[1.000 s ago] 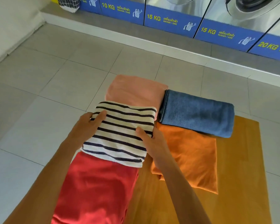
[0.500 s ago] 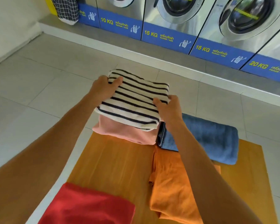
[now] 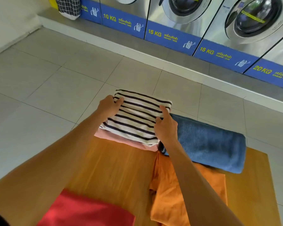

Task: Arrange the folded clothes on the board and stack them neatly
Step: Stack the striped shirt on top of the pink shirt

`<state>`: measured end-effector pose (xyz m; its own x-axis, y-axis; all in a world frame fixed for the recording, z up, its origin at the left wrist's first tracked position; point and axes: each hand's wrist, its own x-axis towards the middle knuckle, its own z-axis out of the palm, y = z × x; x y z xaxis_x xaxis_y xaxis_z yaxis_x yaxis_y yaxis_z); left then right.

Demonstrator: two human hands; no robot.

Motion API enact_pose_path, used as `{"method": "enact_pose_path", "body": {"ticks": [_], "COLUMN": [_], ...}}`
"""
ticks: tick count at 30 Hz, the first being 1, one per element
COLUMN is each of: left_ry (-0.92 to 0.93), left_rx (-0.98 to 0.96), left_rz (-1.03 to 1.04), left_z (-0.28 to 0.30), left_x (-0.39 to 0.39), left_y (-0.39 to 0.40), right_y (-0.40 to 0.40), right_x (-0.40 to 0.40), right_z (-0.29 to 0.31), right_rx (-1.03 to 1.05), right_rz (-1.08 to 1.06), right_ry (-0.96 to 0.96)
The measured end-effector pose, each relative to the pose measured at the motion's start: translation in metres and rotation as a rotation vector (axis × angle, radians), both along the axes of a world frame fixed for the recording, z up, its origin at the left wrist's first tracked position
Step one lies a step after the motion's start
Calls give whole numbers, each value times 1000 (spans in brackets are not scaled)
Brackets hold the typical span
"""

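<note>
A folded white shirt with dark stripes (image 3: 137,116) lies on top of a folded pink garment (image 3: 121,139) at the far left of the wooden board (image 3: 114,168). My left hand (image 3: 109,106) grips the striped shirt's left edge. Its right edge is under my right hand (image 3: 166,128). A folded blue towel (image 3: 211,144) lies to the right, partly over a folded orange garment (image 3: 170,193). A red folded garment (image 3: 88,211) sits at the board's near left corner.
The board rests on a grey tiled floor (image 3: 55,88). A row of washing machines (image 3: 186,17) on a raised step (image 3: 153,51) runs along the back. A checked laundry bag (image 3: 69,7) stands at the back left.
Both hands carried the striped shirt from the red garment forward and set it down on the pink garment. The view tilted up toward the machines.
</note>
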<state>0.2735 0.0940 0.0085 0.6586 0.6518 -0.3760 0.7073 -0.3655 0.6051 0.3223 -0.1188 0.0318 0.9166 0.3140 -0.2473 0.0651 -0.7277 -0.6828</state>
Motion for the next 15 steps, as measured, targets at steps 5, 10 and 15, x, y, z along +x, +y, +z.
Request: {"method": "enact_pose_path", "body": {"ticks": [5,10,15], "left_ry": [-85,-124,-53], "left_rx": [112,128,72], "left_rz": [-27,-12,98], "left_z": [2,13,23], "left_x": [-24,-91,-198], "left_y": [-8,-32,-61], "right_y": [-3,-21,-68], "right_x": [-2,-37,-102], "right_z": [11,34,38], "right_rx": [-112,-78,6], "right_rz": [80,75,63], "right_ry": [76,25,-33]}}
